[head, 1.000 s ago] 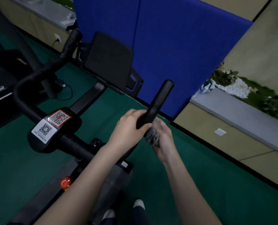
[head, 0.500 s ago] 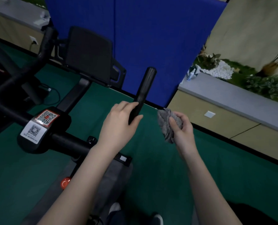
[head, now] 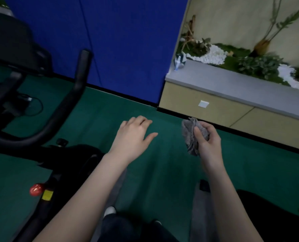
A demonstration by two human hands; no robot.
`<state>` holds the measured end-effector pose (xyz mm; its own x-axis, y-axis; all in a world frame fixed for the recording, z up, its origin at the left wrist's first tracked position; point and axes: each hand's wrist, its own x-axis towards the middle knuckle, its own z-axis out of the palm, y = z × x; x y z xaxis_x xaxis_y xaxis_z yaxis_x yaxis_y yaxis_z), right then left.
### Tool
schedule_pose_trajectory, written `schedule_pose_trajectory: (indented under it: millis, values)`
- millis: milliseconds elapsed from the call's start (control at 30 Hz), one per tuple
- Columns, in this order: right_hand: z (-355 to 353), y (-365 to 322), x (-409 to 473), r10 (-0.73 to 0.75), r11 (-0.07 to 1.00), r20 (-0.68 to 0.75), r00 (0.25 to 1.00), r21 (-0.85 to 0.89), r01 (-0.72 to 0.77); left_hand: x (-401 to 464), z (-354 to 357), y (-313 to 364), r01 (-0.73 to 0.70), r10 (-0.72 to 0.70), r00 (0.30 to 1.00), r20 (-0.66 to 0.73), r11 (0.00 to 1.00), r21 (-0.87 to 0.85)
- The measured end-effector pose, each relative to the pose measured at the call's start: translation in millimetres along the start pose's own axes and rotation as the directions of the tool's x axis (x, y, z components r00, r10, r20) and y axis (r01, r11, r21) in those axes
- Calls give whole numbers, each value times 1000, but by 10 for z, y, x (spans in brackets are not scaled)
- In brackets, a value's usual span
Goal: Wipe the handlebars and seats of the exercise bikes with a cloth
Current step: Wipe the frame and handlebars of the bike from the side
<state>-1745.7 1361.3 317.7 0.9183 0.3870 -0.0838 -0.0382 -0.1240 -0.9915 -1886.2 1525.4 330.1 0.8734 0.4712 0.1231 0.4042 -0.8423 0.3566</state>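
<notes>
The black handlebar of the exercise bike curves up at the left, its right grip ending near the blue wall. My left hand hovers in the air to the right of that grip, fingers relaxed, touching nothing. My right hand grips a bunched grey cloth further right, away from the bike. The bike's black screen sits at the upper left. A dark shape at the lower right is too blurred to name.
A blue padded wall stands behind the bike. A planter ledge with plants and white pebbles runs along the right. Green floor lies below my hands. A red knob sits on the bike frame at lower left. A cable lies on the floor.
My left hand has let go of the handlebar grip and moved right. My right hand pulled the cloth off the grip. My view has swung to the right.
</notes>
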Motion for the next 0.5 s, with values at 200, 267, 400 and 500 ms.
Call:
schedule_pose_trajectory:
  millis: [200,267,400,500]
  values:
    - [-927,178,44,-15,995,-86,996,-96,7,100,524,657,-45,42,993,107,999,23]
    - [-1136,233,79,0,996,-111,994,-93,-11,125,640,793,-42,38,988,151,999,24]
    - [-1292,300,244,1,995,-115,993,-104,-13,208,785,859,-32,22,978,209,998,45]
    - [-1246,337,441,-4,992,-94,996,-124,-8,347,864,805,-25,8,969,246,998,63]
